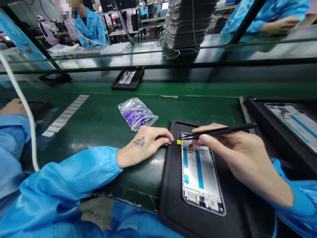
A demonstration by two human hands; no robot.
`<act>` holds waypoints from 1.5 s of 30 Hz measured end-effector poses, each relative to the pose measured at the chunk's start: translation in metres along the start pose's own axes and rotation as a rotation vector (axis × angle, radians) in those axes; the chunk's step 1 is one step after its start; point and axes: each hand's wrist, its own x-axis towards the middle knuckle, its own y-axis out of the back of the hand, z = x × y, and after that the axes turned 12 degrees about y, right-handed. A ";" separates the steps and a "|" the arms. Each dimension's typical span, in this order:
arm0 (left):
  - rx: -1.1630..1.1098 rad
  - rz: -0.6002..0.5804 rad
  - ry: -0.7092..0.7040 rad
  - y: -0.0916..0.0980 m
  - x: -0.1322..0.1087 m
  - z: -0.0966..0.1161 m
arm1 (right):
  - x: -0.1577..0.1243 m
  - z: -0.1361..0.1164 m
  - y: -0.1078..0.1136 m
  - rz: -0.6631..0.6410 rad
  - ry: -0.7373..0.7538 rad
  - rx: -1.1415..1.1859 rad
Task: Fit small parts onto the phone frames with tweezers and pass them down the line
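Observation:
My right hand point(244, 152) grips a pair of black tweezers point(223, 131), their tips pointing left over the top end of a phone frame point(210, 172). Silver inside, with blue strips, the frame lies in a black tray point(173, 195). A small yellow tab point(178, 142) sticks out at its upper left edge, right by the tweezer tips. My left hand point(145, 145) hovers or rests at the tray's left rim, thumb and forefinger closed together; whether anything is between them is hidden.
A see-through bag with purple pieces point(136, 114) lies beyond my left hand. Another tray with a phone frame point(294, 122) stands at right, one more point(127, 77) on the far belt. A strip of labels point(65, 115) and a co-worker's hand point(15, 107) are at left.

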 end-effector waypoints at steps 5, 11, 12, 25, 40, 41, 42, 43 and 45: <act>-0.600 -0.122 0.333 -0.014 0.000 0.001 | -0.002 0.002 -0.005 -0.008 0.069 -0.038; -0.773 -0.082 0.376 -0.022 -0.002 -0.002 | -0.004 0.003 -0.006 -0.019 0.023 0.026; -0.780 -0.074 0.379 -0.022 -0.002 -0.002 | -0.004 0.004 -0.006 -0.024 0.009 0.035; -0.673 -0.017 0.281 -0.025 -0.002 -0.003 | -0.003 0.000 -0.013 -0.026 -0.080 0.066; -0.859 0.016 0.340 -0.031 -0.007 0.005 | -0.001 -0.005 -0.014 0.026 -0.211 0.228; -0.867 0.014 0.347 -0.031 -0.008 0.006 | -0.001 -0.005 -0.013 0.025 -0.198 0.227; -0.874 0.009 0.356 -0.031 -0.008 0.007 | -0.001 -0.004 -0.013 0.027 -0.185 0.228; -0.880 0.001 0.365 -0.031 -0.008 0.007 | -0.001 -0.002 -0.014 0.031 -0.173 0.231; -0.882 -0.030 0.374 -0.029 -0.007 0.007 | -0.001 0.004 -0.015 0.042 -0.164 0.248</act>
